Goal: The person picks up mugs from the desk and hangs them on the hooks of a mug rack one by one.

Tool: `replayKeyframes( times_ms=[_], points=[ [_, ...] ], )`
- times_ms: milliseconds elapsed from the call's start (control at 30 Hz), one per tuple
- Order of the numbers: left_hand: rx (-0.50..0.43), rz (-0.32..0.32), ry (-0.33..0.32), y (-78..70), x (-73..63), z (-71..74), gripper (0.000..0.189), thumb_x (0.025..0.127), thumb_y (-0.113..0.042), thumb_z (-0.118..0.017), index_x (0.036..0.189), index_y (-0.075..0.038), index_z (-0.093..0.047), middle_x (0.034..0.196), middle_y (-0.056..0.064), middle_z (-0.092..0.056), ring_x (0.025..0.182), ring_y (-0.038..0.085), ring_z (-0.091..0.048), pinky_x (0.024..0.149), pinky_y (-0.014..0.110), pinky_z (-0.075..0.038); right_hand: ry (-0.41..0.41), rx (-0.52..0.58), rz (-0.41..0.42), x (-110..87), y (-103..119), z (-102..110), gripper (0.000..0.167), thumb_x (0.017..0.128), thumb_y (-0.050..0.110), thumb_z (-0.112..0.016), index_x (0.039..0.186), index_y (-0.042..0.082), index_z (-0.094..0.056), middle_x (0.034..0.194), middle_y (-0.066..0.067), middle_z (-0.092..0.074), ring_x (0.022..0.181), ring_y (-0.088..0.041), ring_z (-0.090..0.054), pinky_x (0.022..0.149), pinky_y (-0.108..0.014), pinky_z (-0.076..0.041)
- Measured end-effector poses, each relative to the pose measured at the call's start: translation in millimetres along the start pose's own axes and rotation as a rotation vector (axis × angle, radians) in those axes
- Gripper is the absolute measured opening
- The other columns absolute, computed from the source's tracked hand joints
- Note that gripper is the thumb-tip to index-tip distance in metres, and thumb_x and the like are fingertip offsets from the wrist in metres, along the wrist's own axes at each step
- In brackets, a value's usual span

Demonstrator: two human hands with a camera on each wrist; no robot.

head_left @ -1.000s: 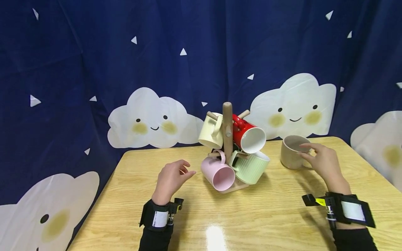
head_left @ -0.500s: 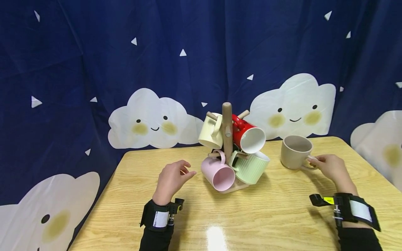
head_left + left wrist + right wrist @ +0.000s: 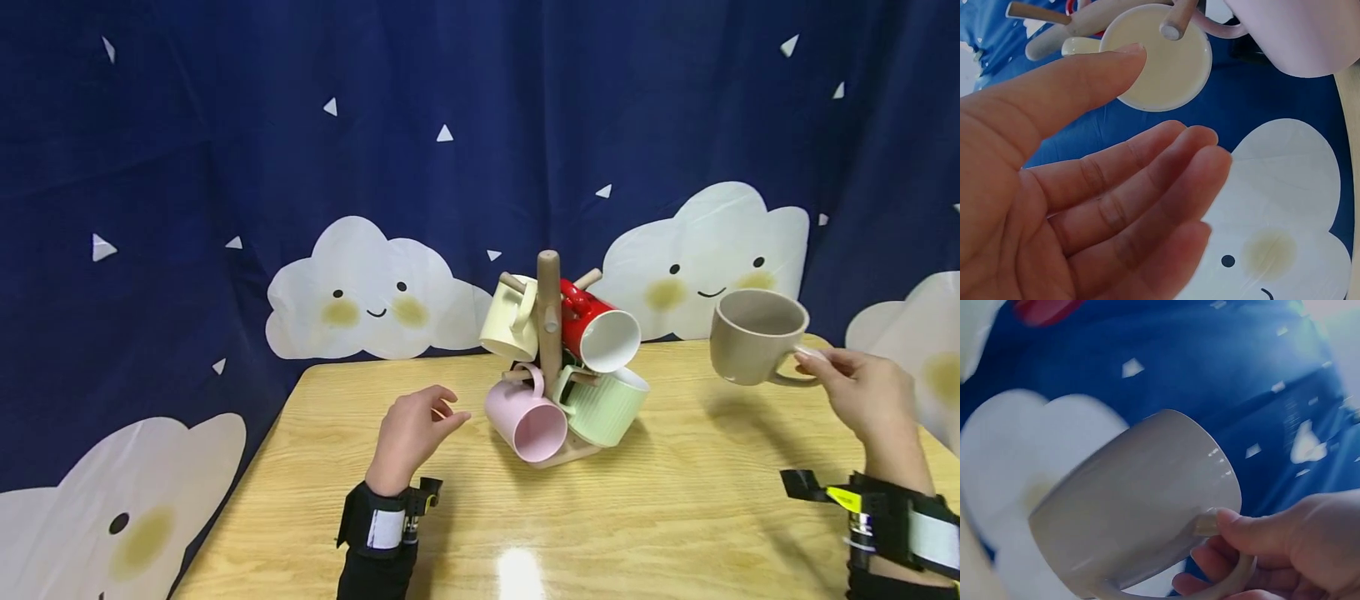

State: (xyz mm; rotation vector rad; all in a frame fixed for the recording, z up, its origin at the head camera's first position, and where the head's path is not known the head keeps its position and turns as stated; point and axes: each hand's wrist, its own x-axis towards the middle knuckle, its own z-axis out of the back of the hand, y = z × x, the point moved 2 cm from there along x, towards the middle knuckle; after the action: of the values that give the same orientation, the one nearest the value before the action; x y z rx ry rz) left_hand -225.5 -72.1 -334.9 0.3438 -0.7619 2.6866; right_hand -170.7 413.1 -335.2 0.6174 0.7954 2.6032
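Observation:
My right hand (image 3: 870,396) grips the handle of a beige mug (image 3: 750,354), which hangs in the air above the right part of the table. In the right wrist view the thumb and fingers curl round that handle, with the mug body (image 3: 1141,500) to their left. My left hand (image 3: 412,433) hovers over the table with loosely bent fingers and nothing in them. Right of it stands a wooden mug tree (image 3: 550,317). Hanging on its pegs are a cream mug (image 3: 506,325), a red mug (image 3: 600,333), a pink mug (image 3: 525,421) and a pale green ribbed mug (image 3: 609,407).
The light wooden table (image 3: 637,508) reaches back to a dark blue curtain (image 3: 390,108) with white clouds and triangles. Bare wood shows between the mug tree and my right hand. A strapped camera sits on each wrist.
My right hand has gone from above the mug's rim to its handle, then lifted the beige mug off the table and drawn it rightward. The left hand stays almost still.

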Motion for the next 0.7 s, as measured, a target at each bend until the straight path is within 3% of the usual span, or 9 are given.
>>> replayKeyframes(
  times_ms=[67,133,200,267,400,533,700],
  points=[
    [0.000,0.000,-0.001,-0.8,-0.1,0.0,0.031,0.078,-0.032,-0.072,0.097,-0.008,-0.068,0.078,0.002,-0.068,0.068,0.014,-0.064,0.058,0.026,-0.047,-0.045,0.069,0.006,-6.3,3.9,12.1,0.042,0.094,0.038,-0.048,0.098,0.000,-0.066,0.078,0.003,-0.071,0.072,-0.004,-0.051,0.060,-0.028,-0.034],
    [0.000,0.001,-0.003,-1.1,-0.5,0.0,0.031,0.077,-0.031,-0.072,0.097,-0.008,-0.068,0.077,0.002,-0.069,0.068,0.014,-0.064,0.057,0.026,-0.047,-0.086,0.184,0.056,-12.5,8.5,20.9,0.024,0.094,0.031,-0.050,0.087,0.017,-0.067,0.066,0.030,-0.059,0.070,0.012,-0.039,0.060,-0.020,-0.031],
    [0.001,0.001,-0.005,-1.7,-0.9,0.3,0.030,0.077,-0.031,-0.072,0.096,-0.008,-0.068,0.077,0.002,-0.069,0.068,0.014,-0.064,0.057,0.026,-0.047,-0.106,0.335,0.127,-18.3,13.5,27.3,0.020,0.094,0.022,-0.051,0.081,0.032,-0.061,0.068,0.045,-0.045,0.072,0.017,-0.039,0.061,-0.013,-0.030],
    [0.002,-0.001,-0.007,-2.6,-1.1,0.8,0.030,0.077,-0.031,-0.072,0.096,-0.008,-0.068,0.077,0.002,-0.069,0.068,0.014,-0.064,0.058,0.026,-0.048,-0.107,0.447,0.197,-24.2,19.5,33.0,0.033,0.093,0.012,-0.052,0.081,0.042,-0.055,0.070,0.041,-0.053,0.072,0.015,-0.042,0.060,-0.007,-0.030],
    [0.002,-0.010,-0.009,-4.0,-1.3,1.6,0.030,0.078,-0.031,-0.072,0.097,-0.008,-0.068,0.077,0.002,-0.068,0.068,0.014,-0.064,0.058,0.026,-0.048,-0.039,0.563,0.295,-36.2,34.2,39.4,0.037,0.092,0.000,-0.050,0.087,0.035,-0.062,0.077,0.033,-0.061,0.074,0.015,-0.048,0.060,-0.001,-0.034],
    [0.003,-0.027,-0.014,-7.0,-2.4,3.3,0.029,0.078,-0.031,-0.072,0.096,-0.009,-0.068,0.078,0.001,-0.069,0.068,0.013,-0.064,0.058,0.026,-0.048,0.042,0.530,0.377,-48.5,50.7,38.5,0.035,0.092,-0.002,-0.048,0.092,0.029,-0.064,0.084,0.029,-0.064,0.081,0.016,-0.055,0.065,0.000,-0.040],
    [-0.010,-0.055,-0.017,-12.7,-4.9,6.5,0.028,0.079,-0.031,-0.071,0.097,-0.009,-0.067,0.078,0.001,-0.069,0.069,0.013,-0.064,0.060,0.027,-0.048,0.132,0.456,0.480,-65.1,77.8,27.8,0.021,0.088,-0.006,-0.054,0.095,0.007,-0.068,0.086,0.018,-0.068,0.078,0.007,-0.060,0.069,-0.004,-0.043]
  ],
)
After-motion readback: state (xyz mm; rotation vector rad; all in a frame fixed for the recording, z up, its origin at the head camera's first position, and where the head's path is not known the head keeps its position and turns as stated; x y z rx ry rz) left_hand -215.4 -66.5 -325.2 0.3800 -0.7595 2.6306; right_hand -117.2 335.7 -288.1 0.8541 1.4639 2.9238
